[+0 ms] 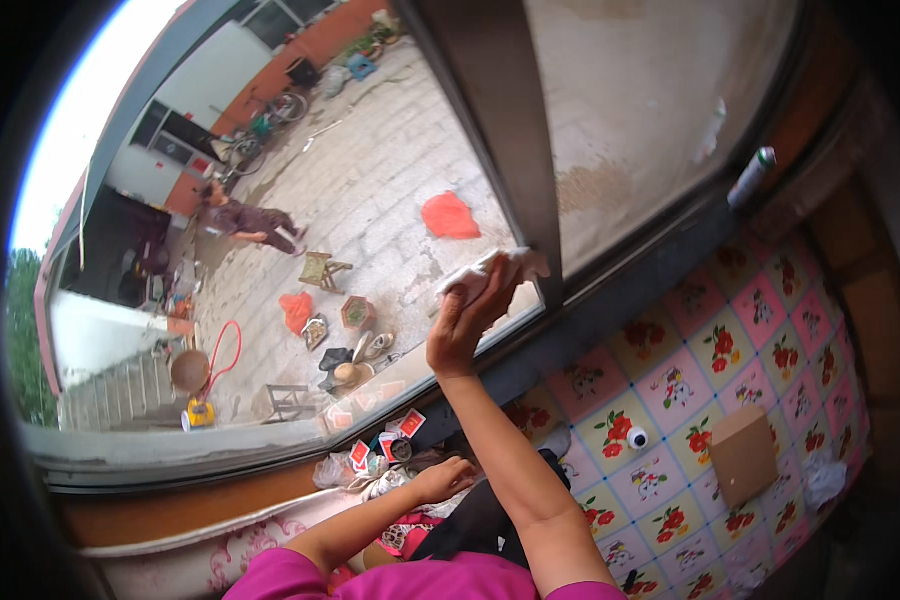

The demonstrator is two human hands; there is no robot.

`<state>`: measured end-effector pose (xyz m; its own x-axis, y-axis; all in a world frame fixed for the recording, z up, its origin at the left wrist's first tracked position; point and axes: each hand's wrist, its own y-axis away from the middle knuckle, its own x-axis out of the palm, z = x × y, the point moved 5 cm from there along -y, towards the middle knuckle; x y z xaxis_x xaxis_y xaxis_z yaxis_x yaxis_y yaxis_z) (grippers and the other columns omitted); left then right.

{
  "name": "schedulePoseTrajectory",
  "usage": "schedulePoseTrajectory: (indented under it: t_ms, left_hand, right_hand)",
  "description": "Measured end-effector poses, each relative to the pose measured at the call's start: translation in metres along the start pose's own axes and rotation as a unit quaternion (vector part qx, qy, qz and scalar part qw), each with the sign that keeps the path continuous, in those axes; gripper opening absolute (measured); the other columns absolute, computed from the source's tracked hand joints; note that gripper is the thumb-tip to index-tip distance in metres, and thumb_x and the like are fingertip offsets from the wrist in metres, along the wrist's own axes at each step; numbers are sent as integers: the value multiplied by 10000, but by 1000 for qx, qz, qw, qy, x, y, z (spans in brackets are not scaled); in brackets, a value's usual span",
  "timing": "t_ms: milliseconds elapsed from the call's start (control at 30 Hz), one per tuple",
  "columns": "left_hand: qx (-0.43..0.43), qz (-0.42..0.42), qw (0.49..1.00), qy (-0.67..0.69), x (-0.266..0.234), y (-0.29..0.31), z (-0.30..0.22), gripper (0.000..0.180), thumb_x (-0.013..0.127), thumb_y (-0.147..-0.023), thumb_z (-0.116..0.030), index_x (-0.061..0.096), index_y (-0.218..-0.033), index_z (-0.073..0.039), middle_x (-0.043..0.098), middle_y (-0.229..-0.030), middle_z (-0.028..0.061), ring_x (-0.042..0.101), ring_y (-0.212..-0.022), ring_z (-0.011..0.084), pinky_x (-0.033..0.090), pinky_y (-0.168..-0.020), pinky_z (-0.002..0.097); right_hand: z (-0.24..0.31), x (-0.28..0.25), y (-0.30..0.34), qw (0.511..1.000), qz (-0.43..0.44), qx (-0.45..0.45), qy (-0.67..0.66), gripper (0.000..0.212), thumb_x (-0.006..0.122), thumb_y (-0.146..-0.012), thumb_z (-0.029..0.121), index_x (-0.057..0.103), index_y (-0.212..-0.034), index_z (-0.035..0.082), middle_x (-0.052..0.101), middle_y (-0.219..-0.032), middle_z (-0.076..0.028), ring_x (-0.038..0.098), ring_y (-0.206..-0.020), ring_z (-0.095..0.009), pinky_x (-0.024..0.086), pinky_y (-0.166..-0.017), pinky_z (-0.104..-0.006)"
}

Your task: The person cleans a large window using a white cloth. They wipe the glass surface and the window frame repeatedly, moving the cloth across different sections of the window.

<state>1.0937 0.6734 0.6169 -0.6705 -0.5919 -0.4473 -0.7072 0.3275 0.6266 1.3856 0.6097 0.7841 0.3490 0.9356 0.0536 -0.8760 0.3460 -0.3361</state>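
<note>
White cloth (477, 280), could be paper, can't tell from here: crumpled, up against the window pane (395, 250), low corner, just beside the dark window post (515, 120). Clock below is centred on the cloth, 12 at top of view.

Hands: right hand (467, 325) has hold of it, fingers bent over it, thumb at its near edge, arm stretched up from 5. Left hand (445, 481) is low at 6, well apart from the cloth, back up, fingers loosely curled. Palm hidden, can't tell if it grips anything. Dark fabric (485, 525) lies just beside it.

At 7, on the ledge: red-and-white cards (411, 423), a small dark round container (401, 451) and a clear plastic bag (333, 470), close together.

At 4 to 5: checked floral cover (670, 385), pink, cream and blue. On it a white roll (637, 437) and, further out at 4, a brown cardboard box (744, 457). Slim can (753, 178) upright on the sill at 2.

Through the glass, yard: red plastic sheet (450, 216) at 11, wooden stool (323, 271) at 9, person in dark clothes (250, 220) between 9 and 10, bicycles (265, 135) further out at 10.
</note>
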Motion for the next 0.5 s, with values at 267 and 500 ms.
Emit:
schedulePoseTrajectory:
  t_ms: [267,500]
  left_hand:
    - [-132,-124,983,-26,-35,173,64,303,682,-936,-300,643,-1094,-44,683,-1076,188,660,-1034,359,533,-893,439]
    - [-195,-244,949,51,-17,266,93,322,688,-912,-291,687,-1048,0,740,-1022,186,703,-956,363,554,-845,447]
  right_hand:
    - [243,10,-108,957,-24,-286,35,732,424,-1029,391,212,-1585,-35,239,-1613,-296,219,-1488,-470,132,-1213,-557]
    - [430,23,-179,887,-63,-445,-105,777,509,-973,322,215,-1547,-111,302,-1555,-344,348,-1436,-451,251,-1202,-469]
